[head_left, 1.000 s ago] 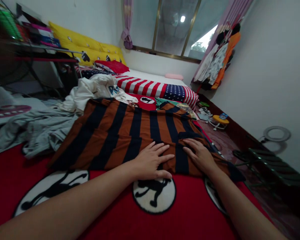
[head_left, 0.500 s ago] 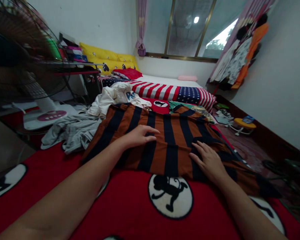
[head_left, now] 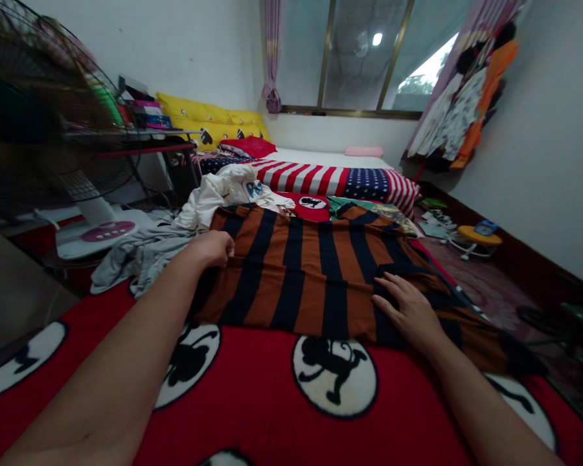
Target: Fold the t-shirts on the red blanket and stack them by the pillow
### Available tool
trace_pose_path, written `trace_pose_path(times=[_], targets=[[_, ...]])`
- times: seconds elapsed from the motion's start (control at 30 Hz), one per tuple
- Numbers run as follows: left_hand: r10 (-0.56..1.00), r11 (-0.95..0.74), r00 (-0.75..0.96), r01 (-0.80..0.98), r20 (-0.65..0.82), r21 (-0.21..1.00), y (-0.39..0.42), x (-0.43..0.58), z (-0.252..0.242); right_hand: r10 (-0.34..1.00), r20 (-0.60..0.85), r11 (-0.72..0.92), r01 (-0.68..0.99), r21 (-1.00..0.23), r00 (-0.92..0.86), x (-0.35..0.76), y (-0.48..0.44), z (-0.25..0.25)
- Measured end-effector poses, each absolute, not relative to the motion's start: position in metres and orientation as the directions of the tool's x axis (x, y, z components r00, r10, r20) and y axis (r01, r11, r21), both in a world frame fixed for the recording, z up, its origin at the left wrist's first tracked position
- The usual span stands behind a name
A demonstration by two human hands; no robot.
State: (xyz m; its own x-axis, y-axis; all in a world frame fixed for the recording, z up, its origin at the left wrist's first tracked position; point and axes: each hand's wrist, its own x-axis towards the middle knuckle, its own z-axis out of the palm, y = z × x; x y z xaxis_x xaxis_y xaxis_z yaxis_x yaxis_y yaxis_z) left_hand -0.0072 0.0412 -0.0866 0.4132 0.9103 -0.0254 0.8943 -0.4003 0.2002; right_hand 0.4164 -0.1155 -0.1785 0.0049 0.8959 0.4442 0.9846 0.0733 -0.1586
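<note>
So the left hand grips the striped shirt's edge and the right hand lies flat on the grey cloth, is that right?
Not quite. The head view shows the right hand lying flat on the striped shirt too, not on the grey cloth, which lies beyond the left hand. The left hand does grip the shirt's edge.

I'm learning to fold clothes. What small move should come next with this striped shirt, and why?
Probably lift the left edge and fold it toward the middle: the left hand is closed on the edge of the striped shirt, spread on the red blanket, and the right hand rests flat on it.
</note>
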Motion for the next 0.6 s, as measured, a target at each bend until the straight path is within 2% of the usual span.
trace_pose_path(times=[0.13,0.23,0.33,0.4,0.43,0.5,0.6], targets=[[0.944,-0.261,0.224,0.956,0.243,0.132,0.034,0.007,-0.087,0.895,0.446,0.071,0.985,-0.16,0.008,0.414,-0.115,-0.179],[0.921,-0.284,0.233,0.951,0.313,0.125,0.013,0.037,-0.079,0.882,0.47,0.076,0.98,-0.186,0.021,0.411,-0.116,-0.176],[0.853,-0.466,0.395,0.871,0.341,0.156,-0.013,0.08,-0.081,0.812,0.583,0.138,0.959,-0.247,0.033,0.404,-0.121,-0.167],[0.716,-0.694,0.609,0.676,0.342,0.249,-0.029,0.107,-0.093,0.766,0.642,0.193,0.941,-0.277,0.032,0.399,-0.126,-0.16],[0.617,-0.786,0.706,0.542,0.347,0.297,-0.035,0.118,-0.101,0.764,0.645,0.22,0.931,-0.292,0.022,0.397,-0.128,-0.157],[0.464,-0.876,0.823,0.37,0.329,0.309,-0.045,0.132,-0.121,0.803,0.596,0.268,0.907,-0.326,-0.024,0.393,-0.132,-0.153],[0.438,-0.892,0.868,0.389,0.234,0.229,-0.051,0.139,-0.145,0.857,0.511,0.297,0.878,-0.375,-0.071,0.392,-0.133,-0.153]])
